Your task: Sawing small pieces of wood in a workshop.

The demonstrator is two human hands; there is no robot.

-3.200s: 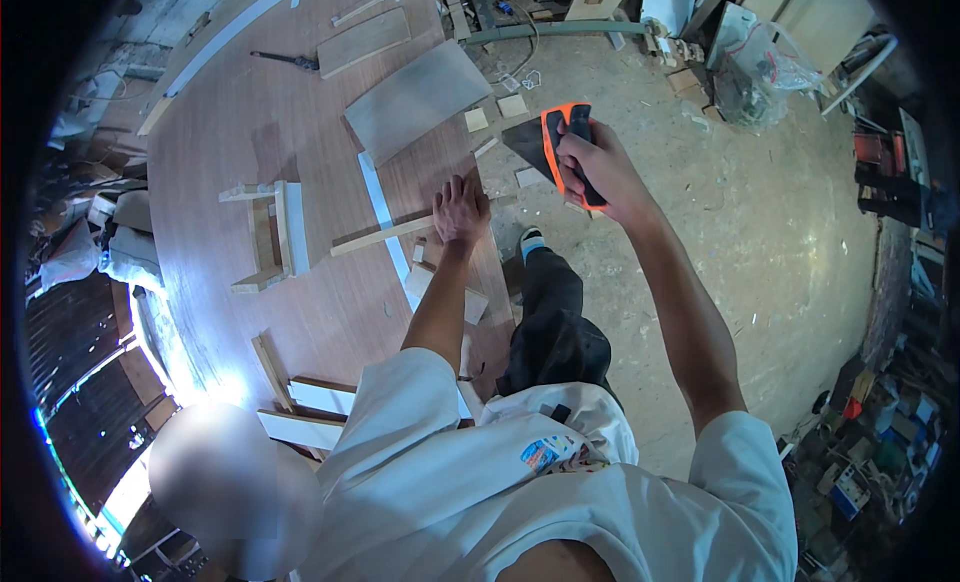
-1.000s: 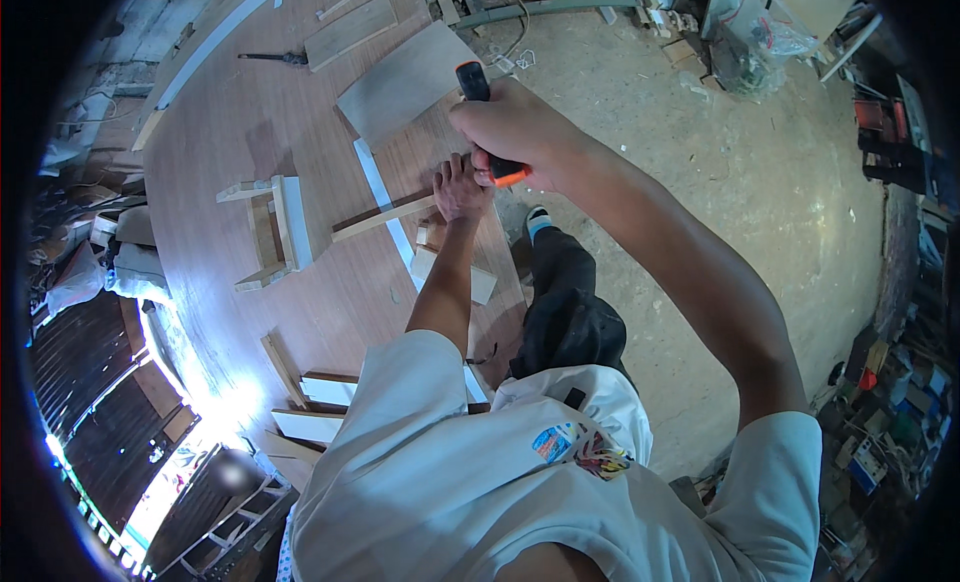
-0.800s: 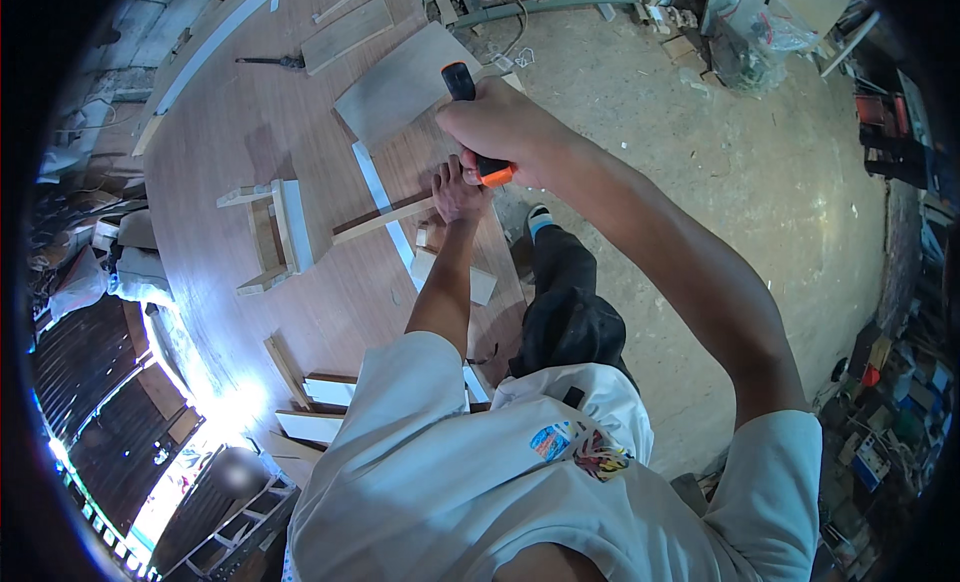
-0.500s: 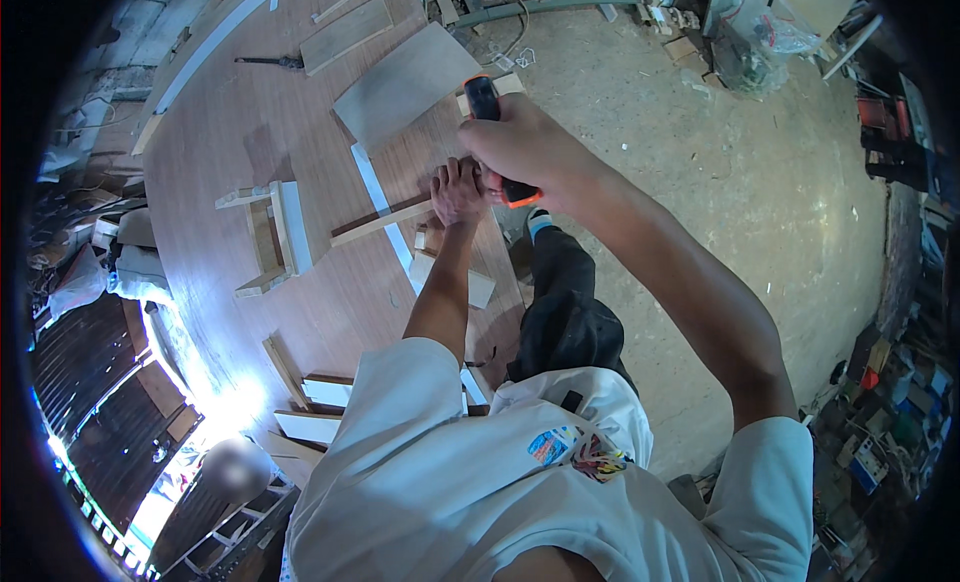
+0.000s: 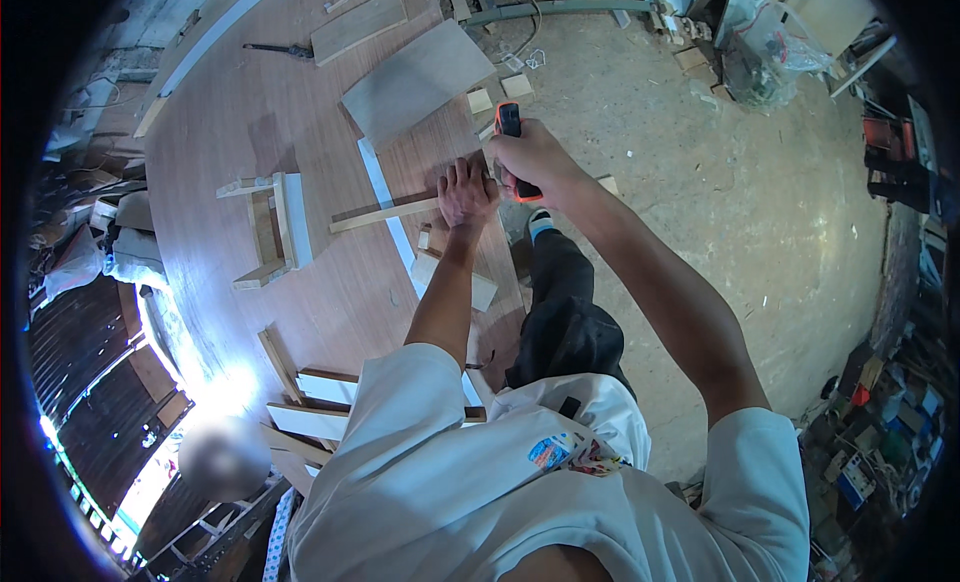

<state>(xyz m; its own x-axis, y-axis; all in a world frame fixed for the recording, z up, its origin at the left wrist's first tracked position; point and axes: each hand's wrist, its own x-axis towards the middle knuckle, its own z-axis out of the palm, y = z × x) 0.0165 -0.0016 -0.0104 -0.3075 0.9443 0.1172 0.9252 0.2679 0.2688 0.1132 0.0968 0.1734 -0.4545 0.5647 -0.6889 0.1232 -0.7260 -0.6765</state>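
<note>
Hammer (image 5: 509,132) work is under way at the right edge of the worktop (image 5: 250,112): over the last second the right hand (image 5: 535,162), fist closed round the tool's black-and-orange handle, has dropped from above the grey panel to sit close beside the left hand (image 5: 467,192). Three seconds back that hand and tool were raised well clear to the right, so the swing has come down toward the wood. The left hand has stayed put throughout, lying flat with fingers spread, pressing the right end of one thin wooden strip (image 5: 385,214) against the board; whether a nail sits under the fingers cannot be told. By count: one hammer, one held strip, one long white strip (image 5: 385,207) running under it toward the near edge, one large grey panel (image 5: 418,80) toward the far edge, one small slatted frame (image 5: 268,230) left of the hands, and about two small offcut blocks (image 5: 455,267) just nearer than the left wrist. A loose stack of white and bare boards (image 5: 310,402) lies at the near edge beside the white sleeve.
</note>
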